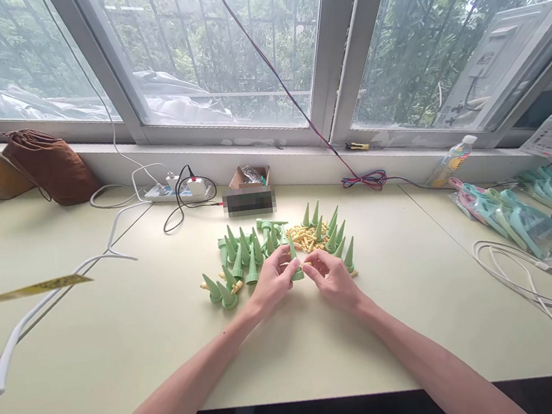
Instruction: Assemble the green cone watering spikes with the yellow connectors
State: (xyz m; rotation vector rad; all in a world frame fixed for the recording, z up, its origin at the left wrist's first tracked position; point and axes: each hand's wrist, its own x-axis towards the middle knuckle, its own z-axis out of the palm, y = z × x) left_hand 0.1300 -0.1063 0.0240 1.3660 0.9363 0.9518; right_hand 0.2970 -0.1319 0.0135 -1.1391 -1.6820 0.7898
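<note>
My left hand is closed around a green plastic spike, a cone held upright with its point up and its wider collar at the bottom. My right hand is closed in a pinch beside the collar, on a small yellow plastic piece mostly hidden by the fingers. Left of my hands stands a cluster of green spikes, some lying on their sides. A few spikes with yellow pieces fitted sit nearer on the left. Behind my right hand is a heap of yellow pieces, with more spikes along its right.
At the back are a small cardboard box, a power strip with cables, and a brown drawstring bag. A coiled red-blue cable, a bottle, wrapped teal plastic items and a white cable lie on the right.
</note>
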